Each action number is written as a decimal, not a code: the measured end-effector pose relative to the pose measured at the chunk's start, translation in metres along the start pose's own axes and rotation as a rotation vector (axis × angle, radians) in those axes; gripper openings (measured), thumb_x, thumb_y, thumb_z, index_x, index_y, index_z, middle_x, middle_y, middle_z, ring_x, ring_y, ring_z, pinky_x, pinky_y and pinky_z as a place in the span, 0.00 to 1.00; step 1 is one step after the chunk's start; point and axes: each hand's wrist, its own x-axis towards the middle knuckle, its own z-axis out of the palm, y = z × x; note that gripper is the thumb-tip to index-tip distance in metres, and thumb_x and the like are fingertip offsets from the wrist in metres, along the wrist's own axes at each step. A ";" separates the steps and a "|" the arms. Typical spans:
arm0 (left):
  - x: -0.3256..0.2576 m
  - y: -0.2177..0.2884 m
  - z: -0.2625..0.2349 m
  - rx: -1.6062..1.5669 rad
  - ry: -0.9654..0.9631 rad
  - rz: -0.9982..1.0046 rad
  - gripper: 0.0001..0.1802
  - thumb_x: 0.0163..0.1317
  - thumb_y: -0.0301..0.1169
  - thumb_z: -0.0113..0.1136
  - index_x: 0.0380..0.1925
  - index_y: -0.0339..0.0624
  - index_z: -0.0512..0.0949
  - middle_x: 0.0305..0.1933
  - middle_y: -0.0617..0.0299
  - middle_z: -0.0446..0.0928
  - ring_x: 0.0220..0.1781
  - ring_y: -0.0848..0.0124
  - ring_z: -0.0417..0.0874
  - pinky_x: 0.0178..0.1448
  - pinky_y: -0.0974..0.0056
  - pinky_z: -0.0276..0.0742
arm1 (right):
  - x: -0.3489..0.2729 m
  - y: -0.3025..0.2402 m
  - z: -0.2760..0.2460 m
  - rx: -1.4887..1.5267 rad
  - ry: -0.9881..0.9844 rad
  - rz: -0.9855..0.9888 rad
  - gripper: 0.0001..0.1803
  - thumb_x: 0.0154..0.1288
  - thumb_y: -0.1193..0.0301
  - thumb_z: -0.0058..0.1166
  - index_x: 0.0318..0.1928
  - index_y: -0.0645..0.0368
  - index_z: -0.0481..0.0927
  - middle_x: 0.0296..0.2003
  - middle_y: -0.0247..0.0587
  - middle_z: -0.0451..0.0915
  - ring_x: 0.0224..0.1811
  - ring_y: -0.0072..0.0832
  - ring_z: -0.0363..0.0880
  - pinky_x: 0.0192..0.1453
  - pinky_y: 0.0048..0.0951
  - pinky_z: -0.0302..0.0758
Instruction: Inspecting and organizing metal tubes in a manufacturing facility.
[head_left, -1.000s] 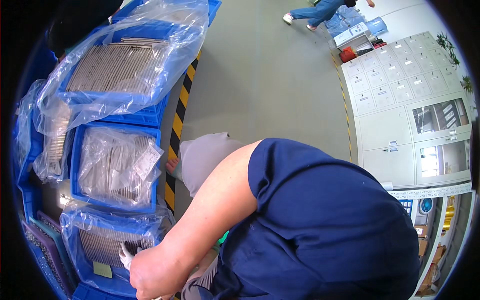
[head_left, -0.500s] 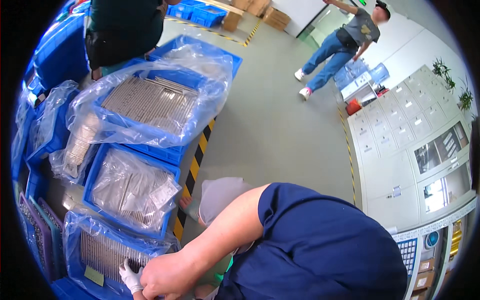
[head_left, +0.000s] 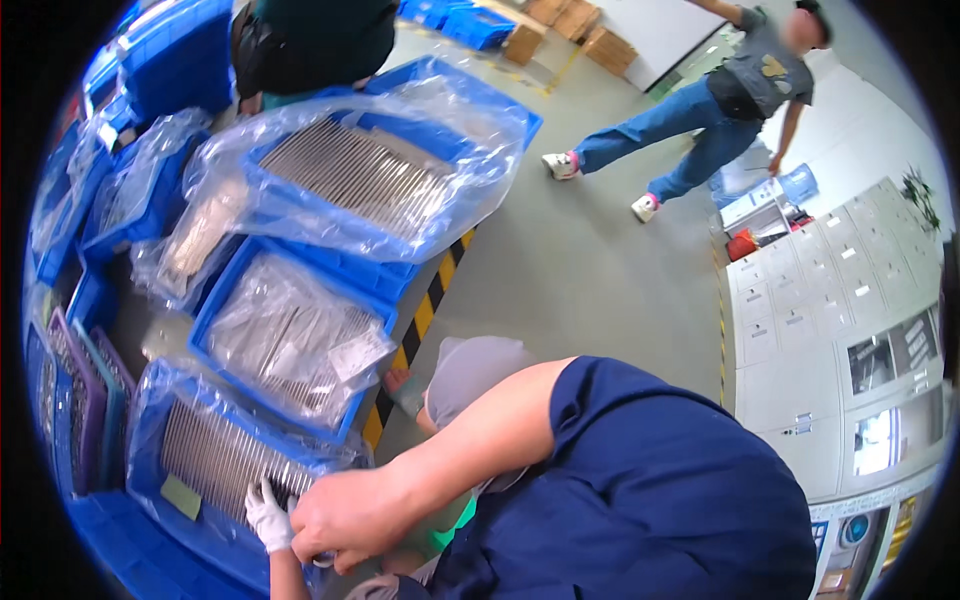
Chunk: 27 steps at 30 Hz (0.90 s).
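Note:
My left hand (head_left: 268,516), in a white glove, comes up from the lower edge. Its fingers are apart and lie against a row of slim metal rods (head_left: 205,445) in a plastic-lined blue bin (head_left: 150,395). Beside it, a co-worker's bare hand (head_left: 345,512) reaches over the bin's near side. That arm comes from a navy sleeve and covers part of the rods. What the co-worker's fingers hold, if anything, is hidden. A yellowish paper slip (head_left: 181,497) lies on the rods to the left of my glove. My right hand does not show.
A bagged bin (head_left: 205,330) and a larger rod-filled bin (head_left: 385,245) stand beyond. The navy-shirted co-worker (head_left: 660,480) fills the lower right. Purple and teal trays (head_left: 90,420) stand at left. Another person (head_left: 735,100) is on the grey floor by lockers (head_left: 800,300).
The view has shifted, so the bins sit further right and higher. More of my gloved hand and forearm shows, its fingers on the rods. The far person has taken a stride.

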 end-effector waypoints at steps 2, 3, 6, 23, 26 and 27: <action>-0.008 0.008 -0.015 -0.397 0.129 -0.206 0.33 0.47 0.39 0.58 0.54 0.39 0.62 0.57 0.41 0.59 0.55 0.46 0.62 0.58 0.54 0.60 | -0.001 0.001 -0.004 0.010 0.024 -0.017 0.13 0.40 0.67 0.57 0.28 0.58 0.73 0.26 0.43 0.73 0.31 0.41 0.73 0.33 0.38 0.71; -0.010 0.017 -0.027 -0.360 0.173 -0.314 0.31 0.51 0.40 0.55 0.54 0.36 0.62 0.56 0.39 0.60 0.56 0.47 0.62 0.58 0.55 0.61 | -0.003 0.001 -0.006 -0.015 0.030 -0.010 0.13 0.40 0.67 0.56 0.29 0.57 0.73 0.25 0.42 0.72 0.30 0.40 0.73 0.32 0.37 0.71; -0.019 -0.013 -0.034 -0.969 0.075 -0.859 0.37 0.53 0.49 0.52 0.56 0.33 0.59 0.58 0.46 0.62 0.59 0.58 0.63 0.59 0.60 0.59 | -0.004 -0.008 -0.006 -0.024 0.056 -0.009 0.14 0.39 0.68 0.57 0.30 0.56 0.72 0.24 0.40 0.69 0.29 0.38 0.72 0.31 0.36 0.70; -0.017 0.002 -0.039 -0.949 -0.070 -0.855 0.42 0.55 0.58 0.41 0.59 0.36 0.52 0.61 0.49 0.58 0.63 0.59 0.57 0.62 0.66 0.52 | -0.003 -0.018 0.006 0.014 -0.121 -0.044 0.12 0.42 0.71 0.58 0.27 0.59 0.70 0.25 0.41 0.71 0.31 0.36 0.73 0.35 0.33 0.70; -0.016 0.013 -0.056 -1.137 -0.103 -0.837 0.40 0.56 0.55 0.44 0.60 0.36 0.52 0.61 0.50 0.57 0.63 0.61 0.57 0.63 0.66 0.51 | -0.007 -0.017 0.001 0.017 -0.109 -0.038 0.12 0.42 0.70 0.58 0.27 0.59 0.70 0.25 0.42 0.72 0.31 0.38 0.73 0.35 0.34 0.70; -0.016 0.017 -0.066 -1.203 -0.109 -0.823 0.41 0.55 0.54 0.45 0.60 0.35 0.51 0.62 0.50 0.56 0.64 0.61 0.56 0.63 0.66 0.51 | -0.007 -0.017 0.001 0.018 -0.124 -0.028 0.13 0.43 0.70 0.58 0.30 0.58 0.71 0.27 0.41 0.71 0.32 0.37 0.73 0.36 0.34 0.70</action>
